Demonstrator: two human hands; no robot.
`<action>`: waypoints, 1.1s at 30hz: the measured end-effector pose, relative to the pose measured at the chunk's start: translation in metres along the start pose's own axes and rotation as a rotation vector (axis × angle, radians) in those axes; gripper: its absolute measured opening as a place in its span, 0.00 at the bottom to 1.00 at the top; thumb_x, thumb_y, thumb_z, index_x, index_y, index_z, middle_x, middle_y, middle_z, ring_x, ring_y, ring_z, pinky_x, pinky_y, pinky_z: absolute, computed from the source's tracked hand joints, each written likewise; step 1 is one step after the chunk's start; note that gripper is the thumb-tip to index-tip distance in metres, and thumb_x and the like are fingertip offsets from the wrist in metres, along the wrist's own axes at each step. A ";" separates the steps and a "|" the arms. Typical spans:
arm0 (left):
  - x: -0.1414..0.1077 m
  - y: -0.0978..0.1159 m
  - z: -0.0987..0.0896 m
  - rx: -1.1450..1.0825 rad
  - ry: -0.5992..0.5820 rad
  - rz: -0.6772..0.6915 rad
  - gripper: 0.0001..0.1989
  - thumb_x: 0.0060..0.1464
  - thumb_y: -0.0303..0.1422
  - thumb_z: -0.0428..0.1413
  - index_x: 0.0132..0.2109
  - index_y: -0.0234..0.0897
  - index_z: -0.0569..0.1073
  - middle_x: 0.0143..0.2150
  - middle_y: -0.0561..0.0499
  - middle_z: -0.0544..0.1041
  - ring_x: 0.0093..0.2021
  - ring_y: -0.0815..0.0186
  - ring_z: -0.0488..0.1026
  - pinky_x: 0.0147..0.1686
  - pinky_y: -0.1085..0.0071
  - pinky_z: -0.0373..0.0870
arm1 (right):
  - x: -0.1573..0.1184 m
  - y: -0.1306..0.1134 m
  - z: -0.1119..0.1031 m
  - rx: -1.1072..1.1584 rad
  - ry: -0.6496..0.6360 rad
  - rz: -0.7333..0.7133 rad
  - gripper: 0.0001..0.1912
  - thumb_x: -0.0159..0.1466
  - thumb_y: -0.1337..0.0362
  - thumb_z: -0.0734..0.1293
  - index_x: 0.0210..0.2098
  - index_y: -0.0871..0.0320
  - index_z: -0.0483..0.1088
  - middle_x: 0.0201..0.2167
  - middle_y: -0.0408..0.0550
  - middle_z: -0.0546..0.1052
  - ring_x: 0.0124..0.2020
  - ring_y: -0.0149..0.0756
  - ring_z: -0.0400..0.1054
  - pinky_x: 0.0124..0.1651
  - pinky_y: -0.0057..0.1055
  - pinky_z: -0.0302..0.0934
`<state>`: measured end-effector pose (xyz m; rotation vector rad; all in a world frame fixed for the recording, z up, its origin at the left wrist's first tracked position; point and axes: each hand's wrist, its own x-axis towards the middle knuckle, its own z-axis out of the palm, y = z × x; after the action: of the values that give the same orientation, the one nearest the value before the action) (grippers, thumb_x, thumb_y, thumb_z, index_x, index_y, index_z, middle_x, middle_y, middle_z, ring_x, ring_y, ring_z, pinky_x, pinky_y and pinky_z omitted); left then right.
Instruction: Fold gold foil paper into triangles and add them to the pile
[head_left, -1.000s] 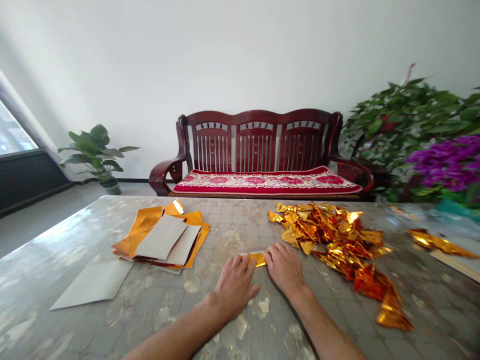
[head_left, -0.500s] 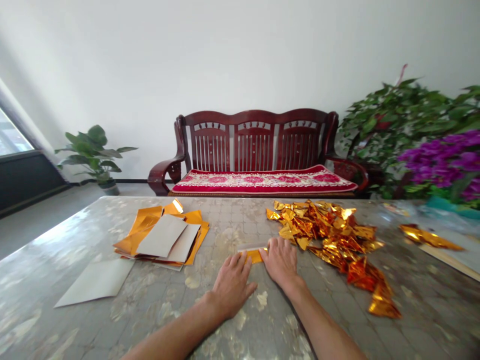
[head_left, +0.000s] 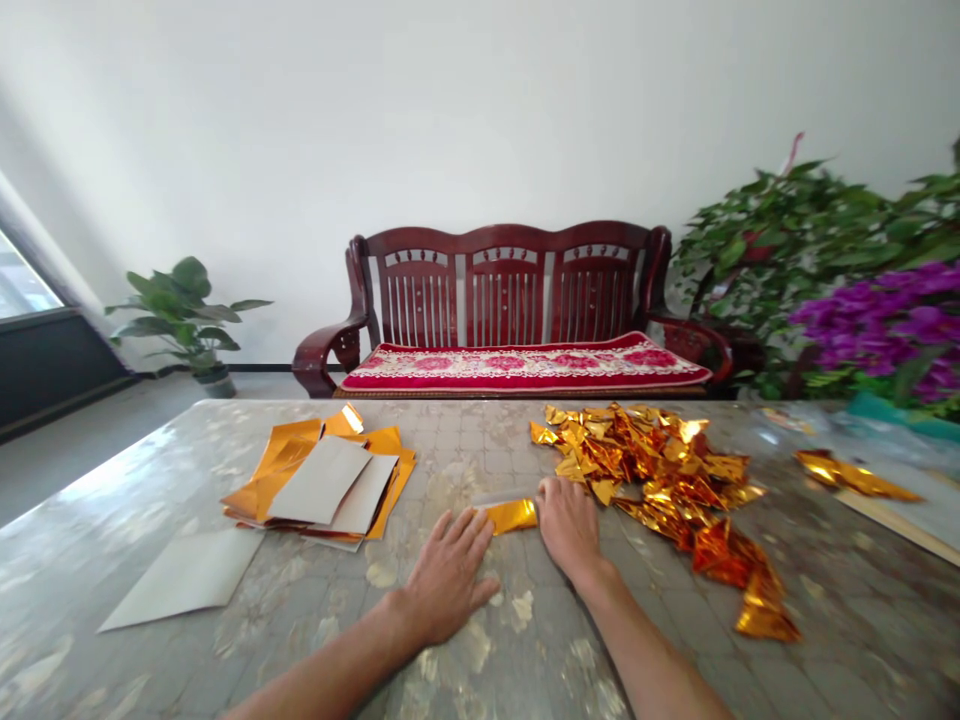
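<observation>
Sliding away from the foil, the left hand (head_left: 447, 580) is leaving a folded gold foil strip (head_left: 513, 516) uncovered, and its fingers are spreading flat on the mottled tabletop (head_left: 142, 530) just beside it. The right hand (head_left: 570, 528) is pressing down on the strip's right end, so the hands are apart and neither is gripping. The strip is lying between them, with a pale paper edge (head_left: 501, 498) showing along its far side. Firm, flat pressure seems the sound way of keeping a crease sharp without tearing thin foil. Crumpled gold foil pieces (head_left: 660, 470) are heaping to the right, and a stack of foil sheets and grey card (head_left: 315, 480) is lying to the left.
</observation>
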<state>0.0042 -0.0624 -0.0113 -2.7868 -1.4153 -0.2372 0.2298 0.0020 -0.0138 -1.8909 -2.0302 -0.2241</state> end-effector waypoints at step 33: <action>0.052 0.015 -0.008 0.141 0.043 -0.043 0.07 0.63 0.27 0.51 0.44 0.36 0.72 0.43 0.44 0.75 0.45 0.55 0.71 0.44 0.59 0.65 | -0.016 -0.014 -0.016 0.017 0.040 -0.486 0.10 0.69 0.63 0.65 0.31 0.56 0.73 0.32 0.46 0.75 0.38 0.39 0.65 0.40 0.36 0.50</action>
<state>0.0453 -0.0299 0.0043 -2.6258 -1.4245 -0.1879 0.2192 -0.0200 -0.0037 -1.3412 -2.4225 -0.3605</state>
